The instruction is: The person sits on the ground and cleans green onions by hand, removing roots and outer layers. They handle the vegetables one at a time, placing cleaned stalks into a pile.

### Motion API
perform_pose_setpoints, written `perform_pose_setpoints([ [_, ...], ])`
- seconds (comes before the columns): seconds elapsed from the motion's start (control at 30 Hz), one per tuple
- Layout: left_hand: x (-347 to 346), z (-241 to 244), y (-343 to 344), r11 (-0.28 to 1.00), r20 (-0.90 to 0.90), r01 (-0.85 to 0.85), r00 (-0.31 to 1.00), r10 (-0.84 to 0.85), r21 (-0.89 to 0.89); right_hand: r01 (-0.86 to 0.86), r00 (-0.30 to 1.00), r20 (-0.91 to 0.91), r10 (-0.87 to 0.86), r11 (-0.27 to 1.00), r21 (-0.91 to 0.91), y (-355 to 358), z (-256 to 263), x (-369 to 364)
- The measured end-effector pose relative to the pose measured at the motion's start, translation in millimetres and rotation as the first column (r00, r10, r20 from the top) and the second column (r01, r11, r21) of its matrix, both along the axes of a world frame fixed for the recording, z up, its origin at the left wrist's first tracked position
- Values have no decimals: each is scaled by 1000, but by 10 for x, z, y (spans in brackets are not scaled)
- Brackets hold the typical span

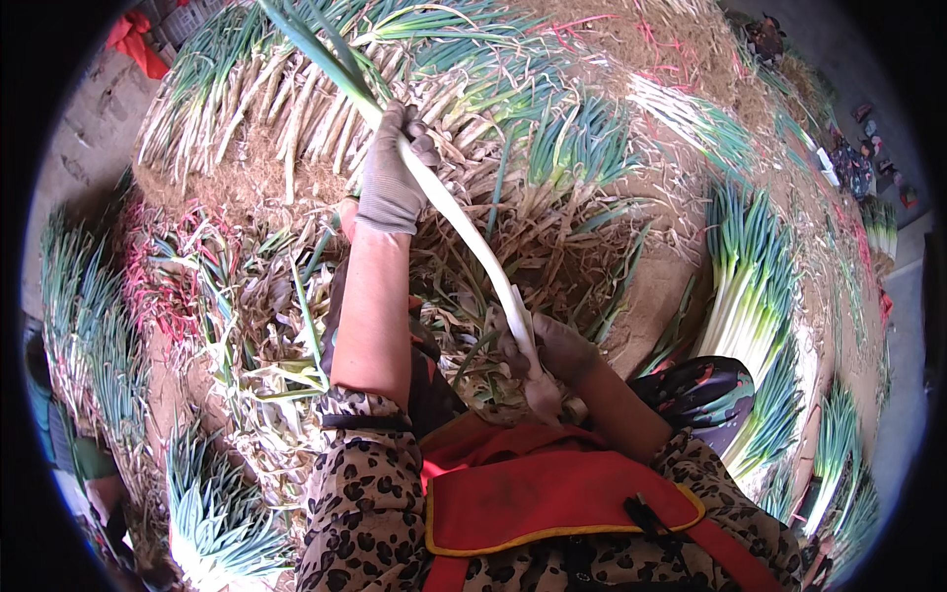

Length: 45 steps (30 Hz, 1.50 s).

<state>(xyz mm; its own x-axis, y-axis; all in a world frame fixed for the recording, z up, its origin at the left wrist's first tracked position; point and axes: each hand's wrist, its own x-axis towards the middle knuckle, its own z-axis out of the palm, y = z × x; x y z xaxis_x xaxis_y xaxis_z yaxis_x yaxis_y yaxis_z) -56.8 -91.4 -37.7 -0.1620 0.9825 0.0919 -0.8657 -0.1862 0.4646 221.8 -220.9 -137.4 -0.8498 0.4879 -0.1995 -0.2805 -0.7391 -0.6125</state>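
A long green onion (462,222) slants across the view, green leaves at the top left and white stem running down to the roots (544,399) near my lap. My left hand (396,166), in a grey-brown knit glove, grips it where the stem turns green. Around the lower stem, just above the roots, my right hand (555,348) is closed, and a pale strip of outer skin stands up beside it. Beyond my left hand lies a broad row of unpeeled green onions (296,111) with brownish stems. Dry peeled skins (274,296) cover the ground below my hands.
White-stemmed green onions (740,296) are stacked by my right knee (703,392). More bunches lie at the left (96,318) and lower left (222,510). Red ties (166,285) are scattered among the litter. Part of another person (81,466) shows at the left edge.
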Motion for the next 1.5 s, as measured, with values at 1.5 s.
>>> perform_pose_setpoints([
  [1.5,-738,6,-87,977,-16,-164,986,168,134,-194,620,344,-705,286,938,-390,623,59],
])
